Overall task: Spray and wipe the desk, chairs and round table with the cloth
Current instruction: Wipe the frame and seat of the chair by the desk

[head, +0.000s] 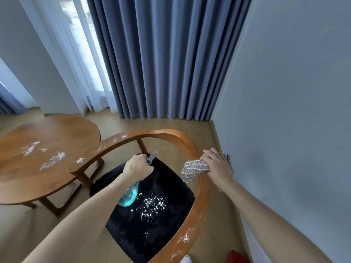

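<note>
A wooden chair with a curved backrest rail (157, 132) and a black seat (152, 221) stands below me, flecked with white foam on seat and rail. My left hand (137, 167) grips a teal spray bottle (128, 196) above the seat, its grey nozzle pointing away. My right hand (218, 164) holds a striped grey cloth (191, 168) against the right side of the rail. The round wooden table (38, 164) stands to the left with foam patches on its top.
Blue curtains (171, 57) and white sheers hang behind the chair. A grey wall (294, 111) runs close along the right. A red object (237, 257) and a white shoe tip (186, 260) lie on the wooden floor at the bottom right.
</note>
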`<state>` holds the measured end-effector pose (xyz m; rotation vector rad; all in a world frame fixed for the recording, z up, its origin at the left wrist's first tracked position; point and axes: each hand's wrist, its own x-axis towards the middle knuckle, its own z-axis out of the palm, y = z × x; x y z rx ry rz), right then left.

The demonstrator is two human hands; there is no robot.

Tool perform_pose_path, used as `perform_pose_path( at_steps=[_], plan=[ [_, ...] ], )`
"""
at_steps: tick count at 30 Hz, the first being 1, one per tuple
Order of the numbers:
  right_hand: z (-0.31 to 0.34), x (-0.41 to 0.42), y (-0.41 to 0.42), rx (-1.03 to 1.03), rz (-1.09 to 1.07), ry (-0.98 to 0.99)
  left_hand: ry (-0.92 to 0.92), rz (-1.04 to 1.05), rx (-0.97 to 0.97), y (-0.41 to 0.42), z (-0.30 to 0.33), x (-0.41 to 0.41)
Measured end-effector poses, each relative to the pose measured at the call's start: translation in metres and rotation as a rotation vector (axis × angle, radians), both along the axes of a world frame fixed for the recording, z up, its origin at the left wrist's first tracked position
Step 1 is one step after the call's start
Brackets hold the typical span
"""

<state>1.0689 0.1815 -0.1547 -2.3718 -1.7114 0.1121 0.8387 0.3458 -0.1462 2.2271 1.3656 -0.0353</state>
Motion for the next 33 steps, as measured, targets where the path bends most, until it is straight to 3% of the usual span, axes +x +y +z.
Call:
perform_pose_path(
  at_steps=[15,27,33],
  plan=[
    [-0.005,0.003,-0.051,-0.058,-0.158,0.043,-0.061,-0.185,0.000,-0.027,-0.008,0.012],
    [-0.034,-0.149,-0.113,-0.042,-0.486,0.065,-0.084,-0.416,-0.023,-0.043,-0.023,-0.096],
    [-0.050,-0.216,-0.127,-0.106,-0.518,0.086,-0.042,-0.442,-0.066,-0.056,-0.033,-0.150]
  ],
)
